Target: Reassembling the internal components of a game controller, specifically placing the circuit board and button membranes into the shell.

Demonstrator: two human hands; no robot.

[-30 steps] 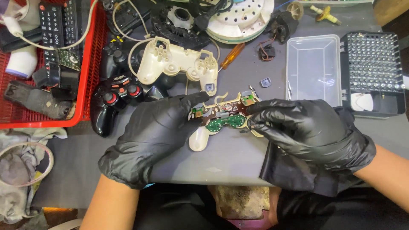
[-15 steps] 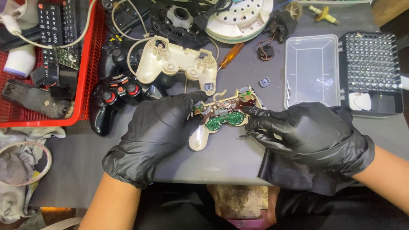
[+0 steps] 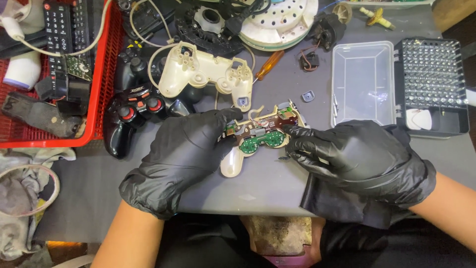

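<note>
An opened cream game controller half [image 3: 260,136] lies on the grey table, its brown and green circuit board facing up. My left hand [image 3: 181,159], in a black glove, grips its left side. My gloved right hand [image 3: 357,159] holds the right side, fingertips on the board's edge. The matching cream front shell [image 3: 203,74] lies just beyond, face down.
A black controller with red buttons [image 3: 131,116] sits at the left beside a red basket [image 3: 101,99] of remotes and parts. A clear plastic box [image 3: 362,84] and a black screwdriver-bit case [image 3: 431,84] stand at right. An orange-handled screwdriver [image 3: 267,64] and a white round part [image 3: 277,20] lie behind.
Both hands have shifted slightly with the opened controller; my right fingers have closed in on the board's right edge.
</note>
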